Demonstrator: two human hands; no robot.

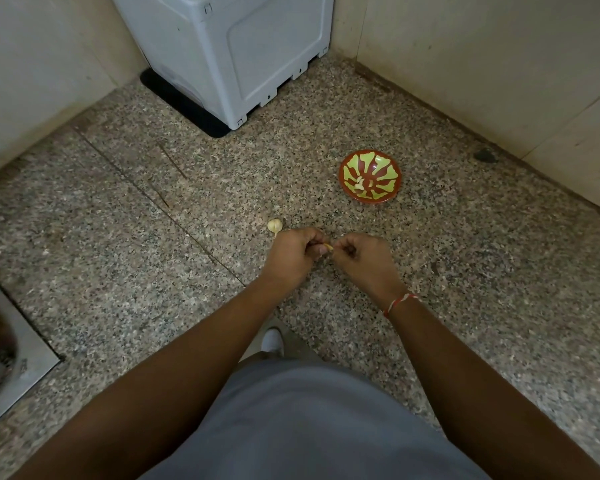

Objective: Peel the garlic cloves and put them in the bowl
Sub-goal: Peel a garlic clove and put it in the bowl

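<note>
A red bowl (388,195) with a green flower pattern stands on the speckled stone counter, and a few pale peeled cloves (362,183) lie in its bottom. Nearer to me, both hands meet over the counter. My left hand (293,252) and my right hand (362,259) both pinch one small yellowish garlic clove (329,247) between their fingertips. Most of that clove is hidden by the fingers. A whole garlic bulb (275,225) lies on the counter just beyond my left hand.
A pale grey appliance (229,50) on a black mat stands in the back corner. Tiled walls (482,64) close in the left and right sides. A steel sink (4,344) with a drain is sunk at the left edge.
</note>
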